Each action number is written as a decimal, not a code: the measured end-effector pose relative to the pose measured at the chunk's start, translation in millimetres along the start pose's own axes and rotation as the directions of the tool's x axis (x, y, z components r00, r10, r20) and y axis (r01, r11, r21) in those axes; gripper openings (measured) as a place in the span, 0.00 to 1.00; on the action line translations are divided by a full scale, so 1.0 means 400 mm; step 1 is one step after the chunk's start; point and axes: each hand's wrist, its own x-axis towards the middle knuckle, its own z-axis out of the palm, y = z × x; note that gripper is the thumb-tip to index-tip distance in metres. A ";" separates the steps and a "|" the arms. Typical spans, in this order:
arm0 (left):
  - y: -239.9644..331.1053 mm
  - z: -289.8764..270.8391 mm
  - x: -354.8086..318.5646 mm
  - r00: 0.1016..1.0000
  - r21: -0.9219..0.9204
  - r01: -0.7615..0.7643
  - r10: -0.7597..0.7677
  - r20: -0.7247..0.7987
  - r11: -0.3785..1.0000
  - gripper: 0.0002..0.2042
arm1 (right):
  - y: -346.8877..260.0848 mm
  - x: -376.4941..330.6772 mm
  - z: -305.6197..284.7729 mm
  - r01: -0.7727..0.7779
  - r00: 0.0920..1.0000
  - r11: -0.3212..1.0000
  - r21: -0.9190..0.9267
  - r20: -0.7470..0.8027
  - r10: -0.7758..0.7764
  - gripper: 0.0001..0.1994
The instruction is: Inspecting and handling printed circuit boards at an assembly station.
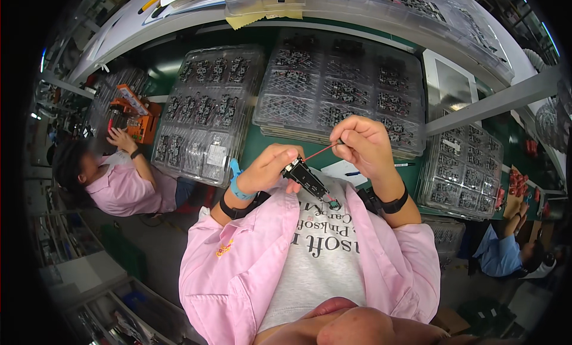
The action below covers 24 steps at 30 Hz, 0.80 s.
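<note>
In front of my chest, my left hand [271, 169] is closed around one end of a narrow black circuit-board assembly [308, 181], which slants down to the right. Short wires with a small greenish part [332, 204] hang at its lower end. From the gripped end, a thin red wire [320, 151] runs taut up to the right. Thumb and forefinger of my right hand [366, 147] pinch the wire's far end, where a small dark tip shows; its exact kind is too small to tell.
Clear plastic compartment trays with small electronic parts [205, 109] [342, 89] [462, 169] cover much of the green bench. White paper and a pen [353, 173] lie behind the wire. Overhead runs a white shelf [196, 29]. Co-workers sit at left, by an orange fixture [143, 127], and at right.
</note>
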 end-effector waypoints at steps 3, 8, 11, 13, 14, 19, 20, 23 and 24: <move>0.001 0.000 -0.002 1.000 0.012 -0.009 0.009 0.023 1.000 0.19 | 0.006 0.008 0.003 -0.011 0.999 0.995 0.101 -0.031 0.014 0.06; -0.004 -0.005 -0.003 0.999 0.016 -0.008 0.008 0.041 1.000 0.19 | 0.006 0.006 0.004 0.031 0.999 0.999 0.008 0.032 -0.032 0.07; -0.017 -0.023 0.006 0.999 0.155 -0.023 0.019 0.027 0.988 0.19 | 0.023 0.007 -0.007 0.069 0.994 0.979 -0.191 0.095 -0.051 0.09; -0.035 -0.042 0.027 0.999 0.429 -0.035 0.048 -0.020 0.903 0.18 | 0.072 0.003 -0.038 -0.020 0.919 0.939 -0.343 0.364 0.153 0.10; -0.044 -0.045 0.043 0.998 0.430 -0.049 0.055 -0.002 0.902 0.18 | 0.093 -0.002 -0.052 -0.014 0.924 0.935 -0.355 0.352 0.148 0.10; -0.112 -0.072 0.104 0.989 0.368 0.130 -0.094 -0.114 0.921 0.14 | 0.153 0.000 -0.156 -0.484 0.850 0.870 -0.096 0.184 0.493 0.12; -0.127 -0.081 0.118 0.982 0.437 0.147 -0.079 -0.170 0.887 0.13 | 0.155 0.001 -0.186 -0.493 0.861 0.863 -0.111 0.083 0.502 0.13; -0.144 -0.096 0.114 0.966 0.497 0.178 -0.055 -0.252 0.849 0.12 | 0.097 0.069 -0.379 -0.267 0.963 0.722 -0.638 -0.197 0.181 0.09; -0.146 -0.100 0.111 0.962 0.493 0.185 -0.053 -0.269 0.850 0.11 | 0.073 0.104 -0.463 -0.225 0.968 0.538 -0.812 -0.247 0.032 0.09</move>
